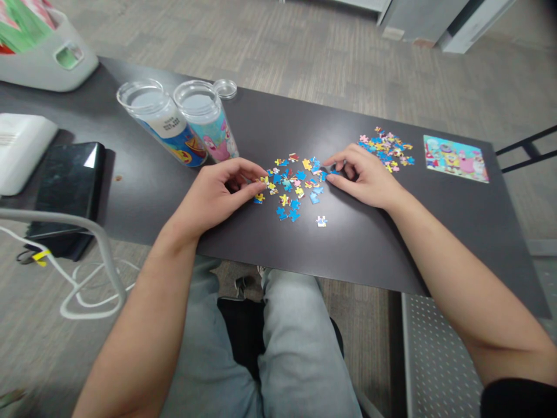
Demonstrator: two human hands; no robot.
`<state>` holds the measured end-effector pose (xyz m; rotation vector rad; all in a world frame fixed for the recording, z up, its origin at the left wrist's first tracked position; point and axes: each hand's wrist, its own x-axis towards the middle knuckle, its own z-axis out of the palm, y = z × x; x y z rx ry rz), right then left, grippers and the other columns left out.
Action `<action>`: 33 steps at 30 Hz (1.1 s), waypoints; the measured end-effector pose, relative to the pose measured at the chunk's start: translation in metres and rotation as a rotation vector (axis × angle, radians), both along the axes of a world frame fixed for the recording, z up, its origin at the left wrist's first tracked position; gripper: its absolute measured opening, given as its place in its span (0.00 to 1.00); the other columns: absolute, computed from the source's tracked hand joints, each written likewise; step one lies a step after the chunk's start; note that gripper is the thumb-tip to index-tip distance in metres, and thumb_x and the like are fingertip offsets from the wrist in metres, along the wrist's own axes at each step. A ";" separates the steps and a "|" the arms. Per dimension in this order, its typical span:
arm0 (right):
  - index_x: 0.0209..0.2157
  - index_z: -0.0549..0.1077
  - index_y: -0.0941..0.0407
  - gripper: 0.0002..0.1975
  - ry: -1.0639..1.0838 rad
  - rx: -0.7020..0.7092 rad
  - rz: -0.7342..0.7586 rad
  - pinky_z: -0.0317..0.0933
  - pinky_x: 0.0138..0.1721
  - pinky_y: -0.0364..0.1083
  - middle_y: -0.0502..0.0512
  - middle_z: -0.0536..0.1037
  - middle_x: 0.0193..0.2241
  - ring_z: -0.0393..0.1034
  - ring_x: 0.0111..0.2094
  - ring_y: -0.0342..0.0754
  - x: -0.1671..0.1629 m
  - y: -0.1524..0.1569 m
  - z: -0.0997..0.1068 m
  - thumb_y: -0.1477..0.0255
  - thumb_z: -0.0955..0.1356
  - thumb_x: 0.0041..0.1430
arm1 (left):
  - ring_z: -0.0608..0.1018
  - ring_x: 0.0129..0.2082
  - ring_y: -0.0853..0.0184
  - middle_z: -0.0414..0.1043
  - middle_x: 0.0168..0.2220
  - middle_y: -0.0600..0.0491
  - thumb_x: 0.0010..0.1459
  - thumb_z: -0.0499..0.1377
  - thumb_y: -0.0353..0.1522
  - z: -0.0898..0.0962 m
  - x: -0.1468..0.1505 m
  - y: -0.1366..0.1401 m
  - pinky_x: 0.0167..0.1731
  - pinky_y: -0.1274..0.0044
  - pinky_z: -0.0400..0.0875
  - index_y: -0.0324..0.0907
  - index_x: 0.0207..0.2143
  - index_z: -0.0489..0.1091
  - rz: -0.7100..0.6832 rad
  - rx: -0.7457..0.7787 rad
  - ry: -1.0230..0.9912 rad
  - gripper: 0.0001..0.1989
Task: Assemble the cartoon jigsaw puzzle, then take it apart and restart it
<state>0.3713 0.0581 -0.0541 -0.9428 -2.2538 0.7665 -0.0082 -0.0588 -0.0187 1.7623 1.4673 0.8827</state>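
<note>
Loose jigsaw puzzle pieces [287, 184], mostly blue and yellow, lie spread over the dark table between my two hands. My left hand [220, 191] is at the left side of this spread, with thumb and index finger closed at a yellow puzzle piece [264, 182]. On the opposite side, my right hand [363, 177] rests with index finger and thumb apart, their tips by some blue pieces. A single pale piece [321, 221] lies nearer to me, apart from the others. Behind my right hand is a second heap of puzzle pieces [387, 150].
A colourful picture card [456, 158] lies at the table's right. Two clear-topped printed canisters [174, 130] [211, 128] stand behind my left hand, with a clear lid [225, 88] beside them. Farther left are a black case [69, 180], a white device [21, 151] and a white bin [52, 58].
</note>
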 end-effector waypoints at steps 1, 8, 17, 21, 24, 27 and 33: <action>0.51 0.90 0.34 0.09 0.003 0.007 0.003 0.74 0.49 0.70 0.57 0.80 0.39 0.73 0.37 0.64 0.000 0.000 -0.001 0.51 0.82 0.74 | 0.87 0.43 0.54 0.92 0.45 0.52 0.73 0.78 0.52 0.000 0.000 0.000 0.47 0.62 0.84 0.53 0.53 0.91 -0.001 0.002 -0.020 0.18; 0.53 0.90 0.33 0.08 0.012 0.040 0.019 0.74 0.46 0.68 0.56 0.81 0.40 0.73 0.36 0.63 0.003 0.002 -0.007 0.54 0.81 0.76 | 0.86 0.39 0.54 0.90 0.40 0.53 0.72 0.82 0.51 -0.006 0.001 -0.001 0.45 0.62 0.82 0.54 0.52 0.93 0.026 0.053 -0.113 0.16; 0.55 0.89 0.32 0.09 0.010 0.065 0.037 0.73 0.46 0.67 0.56 0.81 0.42 0.73 0.36 0.62 0.005 0.002 -0.009 0.59 0.81 0.77 | 0.83 0.37 0.56 0.89 0.41 0.49 0.71 0.80 0.44 -0.013 -0.001 0.001 0.39 0.63 0.79 0.49 0.53 0.93 0.043 0.108 -0.066 0.14; 0.55 0.89 0.32 0.09 0.001 0.055 0.024 0.73 0.47 0.68 0.56 0.81 0.41 0.73 0.37 0.63 0.004 0.001 -0.008 0.58 0.80 0.77 | 0.82 0.36 0.57 0.87 0.41 0.48 0.72 0.80 0.43 -0.014 -0.001 0.001 0.39 0.64 0.78 0.48 0.53 0.93 0.030 0.106 -0.075 0.13; 0.55 0.89 0.32 0.09 0.007 0.055 0.029 0.73 0.47 0.69 0.56 0.79 0.40 0.73 0.37 0.63 0.004 0.001 -0.008 0.59 0.80 0.77 | 0.82 0.37 0.56 0.87 0.40 0.49 0.72 0.81 0.43 -0.014 -0.001 0.001 0.39 0.63 0.78 0.48 0.52 0.92 0.015 0.099 -0.089 0.13; 0.55 0.89 0.32 0.09 0.015 0.053 0.026 0.73 0.47 0.69 0.55 0.78 0.38 0.73 0.37 0.64 0.003 0.001 -0.008 0.59 0.81 0.76 | 0.82 0.36 0.56 0.86 0.39 0.49 0.72 0.81 0.43 -0.014 -0.001 0.002 0.38 0.64 0.77 0.48 0.52 0.92 0.012 0.097 -0.088 0.12; 0.54 0.89 0.32 0.09 0.001 0.041 0.014 0.74 0.48 0.69 0.56 0.79 0.39 0.72 0.37 0.63 0.003 0.001 -0.007 0.57 0.81 0.76 | 0.81 0.36 0.57 0.87 0.41 0.48 0.71 0.81 0.44 -0.012 -0.001 0.002 0.39 0.64 0.79 0.48 0.51 0.93 0.047 0.078 -0.081 0.13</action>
